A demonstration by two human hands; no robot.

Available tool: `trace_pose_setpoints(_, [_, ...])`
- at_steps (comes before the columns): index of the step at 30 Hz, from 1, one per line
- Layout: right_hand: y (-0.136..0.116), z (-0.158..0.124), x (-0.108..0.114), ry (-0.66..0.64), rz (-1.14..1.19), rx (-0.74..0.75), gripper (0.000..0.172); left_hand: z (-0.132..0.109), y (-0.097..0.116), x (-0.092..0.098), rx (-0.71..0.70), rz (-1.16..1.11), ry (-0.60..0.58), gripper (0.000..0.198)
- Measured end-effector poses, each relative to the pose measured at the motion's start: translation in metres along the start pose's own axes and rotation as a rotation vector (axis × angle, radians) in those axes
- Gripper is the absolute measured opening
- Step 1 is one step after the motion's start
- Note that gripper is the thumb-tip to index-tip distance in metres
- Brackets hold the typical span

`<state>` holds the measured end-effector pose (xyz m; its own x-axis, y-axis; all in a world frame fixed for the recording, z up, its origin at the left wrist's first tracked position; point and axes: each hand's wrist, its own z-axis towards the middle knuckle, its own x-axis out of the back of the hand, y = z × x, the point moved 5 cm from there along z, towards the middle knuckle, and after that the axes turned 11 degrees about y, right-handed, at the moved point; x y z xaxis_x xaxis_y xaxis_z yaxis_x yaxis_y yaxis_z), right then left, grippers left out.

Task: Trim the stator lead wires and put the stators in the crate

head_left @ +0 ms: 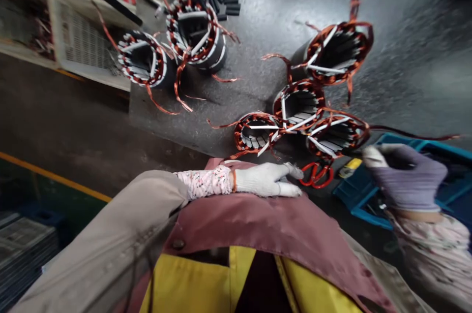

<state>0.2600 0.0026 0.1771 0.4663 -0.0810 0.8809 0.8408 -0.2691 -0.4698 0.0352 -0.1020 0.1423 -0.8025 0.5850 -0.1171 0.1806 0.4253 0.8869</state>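
Maroon cloth (pixel 254 224) | white-knit left hand (pixel 263 180) | purple-gloved right hand (pixel 409 177) | copper-wound stator (pixel 337 136)

no readable text or numbers, perhaps too blurred to tell

A strip of bare bench (pixel 250 62) runs up between the two groups of copper coils (pixel 298 106). Red scissors (pixel 316 175) lie between the left hand (pixel 263 180) and right hand (pixel 405 177) (coils crowd just ahead of both).
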Motion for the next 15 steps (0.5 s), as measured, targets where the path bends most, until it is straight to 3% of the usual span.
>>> trace_pose_setpoints(4, [0.004, 0.009, -0.024, -0.1, -0.29, 0.134, 0.041, 0.001, -0.006, 0.002, 0.054, -0.005, 0.023, 0.05])
trace_pose_setpoints(10, [0.0, 0.015, -0.037, -0.162, -0.517, 0.254, 0.049, 0.003, -0.012, 0.001, 0.049, -0.064, 0.062, 0.046])
trace_pose_setpoints(12, [-0.005, 0.014, -0.032, -0.162, -0.533, 0.284, 0.046, 0.003, -0.013, 0.003, 0.041, -0.087, 0.09, 0.044])
trace_pose_setpoints(15, [-0.015, 0.012, -0.006, -0.119, -0.378, 0.299, 0.043, 0.003, -0.015, 0.005, 0.039, -0.124, 0.118, 0.042])
